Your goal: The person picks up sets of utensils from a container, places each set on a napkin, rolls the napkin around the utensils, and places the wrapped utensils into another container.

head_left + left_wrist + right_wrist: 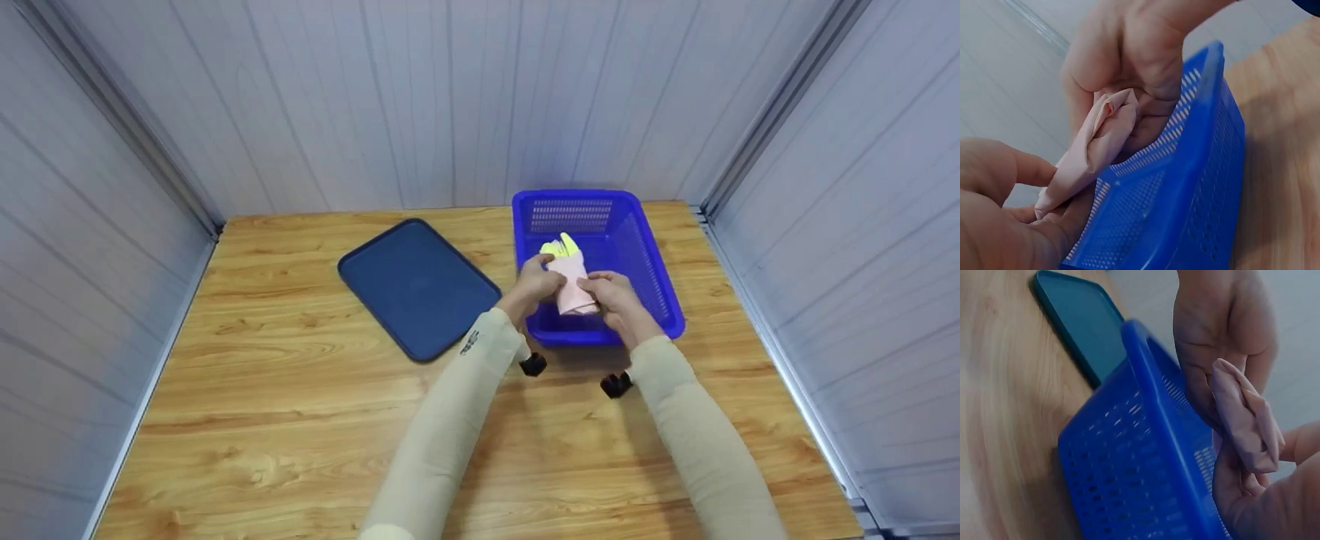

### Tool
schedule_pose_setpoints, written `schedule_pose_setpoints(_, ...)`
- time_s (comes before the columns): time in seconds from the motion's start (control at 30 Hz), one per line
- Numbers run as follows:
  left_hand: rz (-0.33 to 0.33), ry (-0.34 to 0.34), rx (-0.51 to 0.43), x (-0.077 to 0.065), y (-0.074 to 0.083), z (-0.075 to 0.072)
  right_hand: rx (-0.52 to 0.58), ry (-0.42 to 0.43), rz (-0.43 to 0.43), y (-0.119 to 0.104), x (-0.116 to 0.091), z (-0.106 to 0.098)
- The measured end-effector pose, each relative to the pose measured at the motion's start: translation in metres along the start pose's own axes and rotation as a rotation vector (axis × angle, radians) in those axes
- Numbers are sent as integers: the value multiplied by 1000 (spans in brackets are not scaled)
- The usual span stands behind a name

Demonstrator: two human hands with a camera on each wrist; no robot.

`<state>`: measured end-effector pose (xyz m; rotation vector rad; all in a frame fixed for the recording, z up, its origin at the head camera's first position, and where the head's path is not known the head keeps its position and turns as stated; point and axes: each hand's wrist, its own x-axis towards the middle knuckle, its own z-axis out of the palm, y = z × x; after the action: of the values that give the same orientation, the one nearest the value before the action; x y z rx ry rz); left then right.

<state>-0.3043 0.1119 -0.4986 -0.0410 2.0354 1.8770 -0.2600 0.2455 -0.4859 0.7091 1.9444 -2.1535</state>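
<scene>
A folded pink napkin (571, 289) is wrapped round yellow cutlery (562, 246) whose ends, one with tines, stick out at its far end. My left hand (538, 281) grips the bundle's left side, thumb on top. On the right my right hand (616, 296) pinches the napkin near its lower edge. Both hands are over the blue basket (654, 262). From the left wrist the napkin (1086, 154) shows between the left hand (999, 214) and right hand (1134, 62), its end folded over in layers. In the right wrist view the cutlery is hidden inside the napkin (1244, 419).
A dark blue tray (420, 289) lies at an angle on the wooden table (285, 420), left of the basket. Pale panel walls (450, 105) stand at the back and both sides. The basket's raised rim (577, 339) runs beneath the forearms.
</scene>
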Motion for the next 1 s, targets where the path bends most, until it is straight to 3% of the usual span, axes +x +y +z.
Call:
schedule_pose_setpoints(0.07, 30, 16, 135, 6, 0, -1, -26, -23, 46, 2, 16, 3)
schedule_pose_setpoints(0.17, 120, 55, 474, 13, -2, -1, -88, -6, 68, 17, 51, 3)
schedule_pose_setpoints(0.23, 154, 87, 705, 18, -5, 0, -102, 3, 83, 25, 64, 8)
schedule_pose_setpoints(0.3, 168, 101, 898, 22, -10, 2, -103, 9, 99, 44, 97, 2)
schedule_pose_setpoints(0.37, 157, 85, 1022, 25, -15, 4, -111, 18, 117, 61, 123, -2)
schedule_pose_setpoints(0.47, 171, 20, 1120, 26, -20, 8, -167, 48, 154, 78, 152, -7)
schedule_pose_setpoints(0.5, 171, -23, 1131, 25, -21, 10, -211, 72, 167, 78, 152, -6)
schedule_pose_setpoints(0.53, 166, -67, 1136, 24, -23, 10, -242, 56, 181, 74, 141, -1)
schedule_pose_setpoints(0.6, 161, -149, 1145, 23, -25, 11, -300, -14, 225, 78, 148, -4)
schedule_pose_setpoints(0.7, 153, -235, 1169, 23, -28, 12, -411, -58, 265, 73, 139, -2)
schedule_pose_setpoints(0.77, 159, -246, 1196, 24, -30, 11, -469, -69, 286, 67, 129, 1)
schedule_pose_setpoints(0.83, 170, -244, 1226, 25, -32, 11, -504, -42, 284, 51, 98, 13)
schedule_pose_setpoints(0.93, 195, -240, 1264, 26, -34, 10, -499, -55, 278, 33, 68, 21)
schedule_pose_setpoints(1.0, 212, -236, 1277, 28, -35, 10, -459, -63, 271, 30, 63, 23)
